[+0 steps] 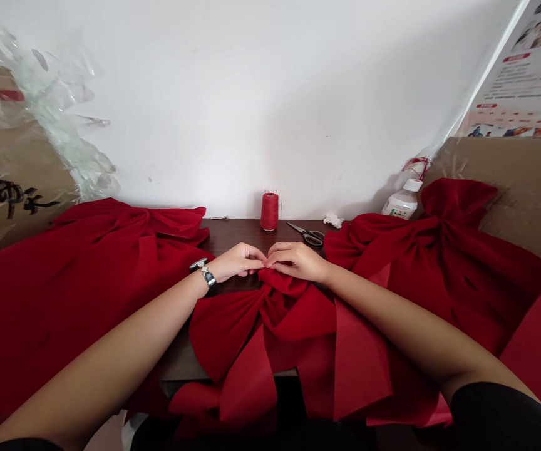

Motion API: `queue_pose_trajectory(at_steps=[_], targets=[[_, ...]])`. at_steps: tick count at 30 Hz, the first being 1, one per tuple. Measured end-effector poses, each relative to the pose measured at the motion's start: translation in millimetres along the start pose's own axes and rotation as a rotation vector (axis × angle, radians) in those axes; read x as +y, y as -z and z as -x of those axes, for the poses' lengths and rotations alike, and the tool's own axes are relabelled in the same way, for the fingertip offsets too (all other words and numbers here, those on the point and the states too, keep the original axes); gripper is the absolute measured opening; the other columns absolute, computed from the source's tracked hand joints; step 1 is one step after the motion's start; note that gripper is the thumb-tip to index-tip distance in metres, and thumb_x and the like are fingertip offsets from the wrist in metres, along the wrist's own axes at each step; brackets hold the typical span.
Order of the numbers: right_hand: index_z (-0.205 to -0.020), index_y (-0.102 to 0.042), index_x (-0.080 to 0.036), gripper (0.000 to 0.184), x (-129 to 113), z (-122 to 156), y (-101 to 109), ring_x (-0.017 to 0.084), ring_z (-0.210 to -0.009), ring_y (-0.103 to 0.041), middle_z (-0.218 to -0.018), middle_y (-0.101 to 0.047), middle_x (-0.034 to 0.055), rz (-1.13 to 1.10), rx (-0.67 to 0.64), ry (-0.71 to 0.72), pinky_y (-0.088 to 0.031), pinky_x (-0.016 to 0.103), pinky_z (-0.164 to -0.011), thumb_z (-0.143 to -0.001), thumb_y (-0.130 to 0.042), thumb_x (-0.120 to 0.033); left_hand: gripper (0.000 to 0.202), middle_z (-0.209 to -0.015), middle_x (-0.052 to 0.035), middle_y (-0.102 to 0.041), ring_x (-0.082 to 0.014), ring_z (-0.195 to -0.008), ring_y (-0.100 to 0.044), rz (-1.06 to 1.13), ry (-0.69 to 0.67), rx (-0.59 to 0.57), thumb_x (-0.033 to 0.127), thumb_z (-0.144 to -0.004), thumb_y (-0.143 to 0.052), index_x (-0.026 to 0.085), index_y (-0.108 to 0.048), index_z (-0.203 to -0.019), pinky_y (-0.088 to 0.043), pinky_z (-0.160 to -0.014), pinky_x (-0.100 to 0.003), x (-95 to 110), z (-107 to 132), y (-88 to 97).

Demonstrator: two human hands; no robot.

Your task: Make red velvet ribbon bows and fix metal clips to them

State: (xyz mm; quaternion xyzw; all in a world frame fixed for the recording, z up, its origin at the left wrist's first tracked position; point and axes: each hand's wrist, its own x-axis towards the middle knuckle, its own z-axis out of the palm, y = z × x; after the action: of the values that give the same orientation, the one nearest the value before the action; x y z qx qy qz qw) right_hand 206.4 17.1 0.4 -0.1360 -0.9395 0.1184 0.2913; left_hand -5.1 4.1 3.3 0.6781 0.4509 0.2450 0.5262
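A large red velvet bow (237, 319) lies on the dark table's front part, its long tails (249, 376) hanging over the edge. At the folded top of this bow, my left hand (238, 262) and my right hand (298, 260) meet, fingertips pinched on the cloth. A watch (209, 277) is on my left wrist. Any needle or thread between the fingertips is too small to make out. Behind the hands stands a spool of red thread (269, 212) with several needles stuck in its top. Black-handled scissors (309, 236) lie just beyond my right hand.
More red velvet bows, one on the left (124, 225) and one on the right (439, 250), flank the work. A white-capped bottle (402, 199) and crumpled white tissue (333, 220) are at the back right. Cardboard boxes (12, 163) rise at both sides, before a white wall (252, 94).
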Motion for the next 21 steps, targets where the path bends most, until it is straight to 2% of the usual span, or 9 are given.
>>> queue_pose_trajectory(at_steps=[11,16,21], targets=[[-0.082,-0.065,-0.014,0.009,4.8,-2.3,-1.5,0.014,-0.076,-0.058,-0.086,-0.063,0.0063,-0.268,0.009,-0.139,-0.045,0.025,-0.069,-0.085,-0.059,-0.021,0.017,-0.06,0.0037,-0.047,-0.0065,-0.052,-0.039,-0.104,-0.054,-0.05,0.032,-0.073,-0.063,0.015,-0.064,-0.075,-0.025,-0.042,-0.014,2.3,3.0,2.3],[-0.083,-0.064,-0.014,0.009,7.2,-1.5,-2.9,0.013,-0.075,-0.057,-0.085,-0.063,0.0055,-0.342,-0.027,-0.191,-0.044,0.024,-0.069,-0.085,-0.058,-0.021,0.017,-0.061,0.0027,-0.048,-0.0071,-0.053,-0.04,-0.154,-0.053,-0.049,0.032,-0.074,-0.062,0.015,-0.064,-0.077,-0.026,-0.042,-0.013,3.2,4.2,3.5],[-0.083,-0.062,-0.014,0.011,7.0,-1.2,-2.8,0.012,-0.073,-0.055,-0.084,-0.061,0.0046,-0.383,-0.047,-0.219,-0.043,0.024,-0.069,-0.085,-0.057,-0.023,0.017,-0.061,0.0037,-0.046,-0.0063,-0.052,-0.035,-0.19,-0.068,-0.04,0.032,-0.075,-0.059,0.015,-0.062,-0.078,-0.024,-0.041,-0.013,5.7,5.3,5.8]])
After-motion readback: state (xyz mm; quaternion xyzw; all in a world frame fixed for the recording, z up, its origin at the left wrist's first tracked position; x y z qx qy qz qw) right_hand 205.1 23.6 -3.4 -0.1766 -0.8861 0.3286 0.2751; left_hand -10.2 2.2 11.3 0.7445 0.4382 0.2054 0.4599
